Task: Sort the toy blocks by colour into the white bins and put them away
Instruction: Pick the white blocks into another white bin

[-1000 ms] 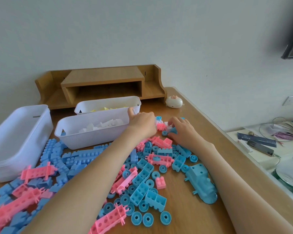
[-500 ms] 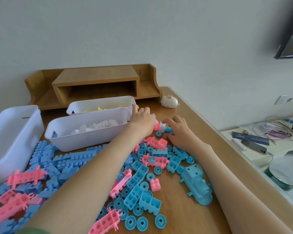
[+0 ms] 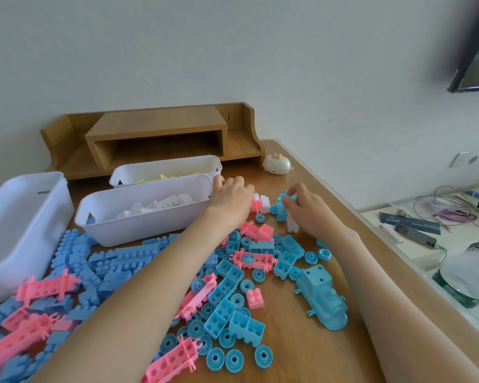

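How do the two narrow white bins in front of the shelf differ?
Contents: the near bin holds white blocks; the far bin holds yellow pieces.
Position: the near bin sits next to the loose blocks; the far bin sits behind it, by the wooden shelf.
View: the near bin's front wall is mostly in view; the far bin's is hidden behind the near bin.
Both are white, long and open-topped.

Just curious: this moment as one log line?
right hand: pinches small turquoise plastic block | left hand: curled beside white plastic bin, grip unclear
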The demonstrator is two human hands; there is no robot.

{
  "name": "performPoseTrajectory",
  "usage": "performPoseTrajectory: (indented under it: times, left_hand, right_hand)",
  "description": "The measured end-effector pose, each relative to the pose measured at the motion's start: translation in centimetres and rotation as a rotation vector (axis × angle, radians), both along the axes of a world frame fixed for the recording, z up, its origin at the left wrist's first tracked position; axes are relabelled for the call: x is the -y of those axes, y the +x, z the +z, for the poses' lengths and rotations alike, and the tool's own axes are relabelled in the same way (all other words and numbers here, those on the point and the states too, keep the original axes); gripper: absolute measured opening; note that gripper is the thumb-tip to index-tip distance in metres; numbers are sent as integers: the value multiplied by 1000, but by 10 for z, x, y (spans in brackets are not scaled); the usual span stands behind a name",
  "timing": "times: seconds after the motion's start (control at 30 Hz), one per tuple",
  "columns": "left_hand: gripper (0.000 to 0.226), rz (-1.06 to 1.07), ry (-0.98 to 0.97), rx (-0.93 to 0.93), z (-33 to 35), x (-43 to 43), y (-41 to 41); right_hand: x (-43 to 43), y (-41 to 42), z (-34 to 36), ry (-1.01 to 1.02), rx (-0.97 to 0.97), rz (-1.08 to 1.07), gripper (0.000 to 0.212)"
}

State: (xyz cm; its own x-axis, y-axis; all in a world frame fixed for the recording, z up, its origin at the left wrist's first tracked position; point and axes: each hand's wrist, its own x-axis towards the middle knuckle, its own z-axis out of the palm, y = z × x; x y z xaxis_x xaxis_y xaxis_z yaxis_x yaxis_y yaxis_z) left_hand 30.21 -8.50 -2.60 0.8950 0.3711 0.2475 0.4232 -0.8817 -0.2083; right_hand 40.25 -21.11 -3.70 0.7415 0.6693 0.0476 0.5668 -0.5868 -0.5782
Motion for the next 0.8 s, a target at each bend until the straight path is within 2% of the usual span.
performPoseTrajectory:
  times: [0.1,0.2,0.3,0.4,0.57,0.7,0.8]
  left_hand:
    - [33,-10,-6,12,1,1,-4]
    - [34,-8,-6,50,3,4,-8]
    - [31,17,-61,93,5,4,-12]
    - [29,71,-132,112,8,4,-14]
    - [31,101,-217,125,12,8,-17]
    - [30,98,-278,154,12,7,-19]
    - [28,67,-307,156,14,9,-21]
  right_hand:
    - [1,-4,0,-232,25,98,43]
    - [2,-6,-1,-298,101,177,47]
    - [0,-10,0,-290,139,213,49]
    - [-3,-17,1,-196,234,224,51]
    - [-9,-18,1,-159,368,293,80]
    - [-16,-16,-6,-157,330,426,63]
    - [-19,-17,-8,-139,294,397,53]
